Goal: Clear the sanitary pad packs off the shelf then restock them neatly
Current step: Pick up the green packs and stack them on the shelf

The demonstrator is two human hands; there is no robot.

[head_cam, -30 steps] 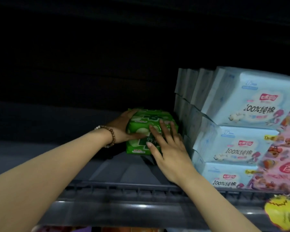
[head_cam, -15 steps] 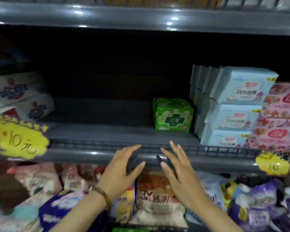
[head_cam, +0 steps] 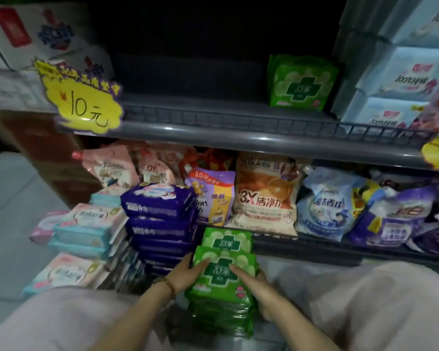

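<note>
A stack of green pad packs (head_cam: 222, 287) stands on the floor between my knees. My left hand (head_cam: 188, 271) grips the stack's left side, thumb on the top pack. My right hand (head_cam: 257, 287) grips its right side, thumb across the top. A second green stack (head_cam: 227, 240) sits just behind it. On the dark grey shelf (head_cam: 213, 127), green packs (head_cam: 300, 83) stand at the right, next to pale blue packs (head_cam: 401, 79). Purple packs (head_cam: 160, 214) and pink and teal packs (head_cam: 86, 226) are piled on the floor to the left.
The middle of the shelf is bare and dark. Yellow price tags (head_cam: 83, 97) hang on its front rail at both ends. Detergent pouches (head_cam: 262, 193) fill the lower shelf behind the floor stacks. White boxes (head_cam: 43, 34) sit at the shelf's left end.
My hands left the green packs on the shelf, drew back and dropped low. The view tilted down, and both hands now grip the green stack on the floor.
</note>
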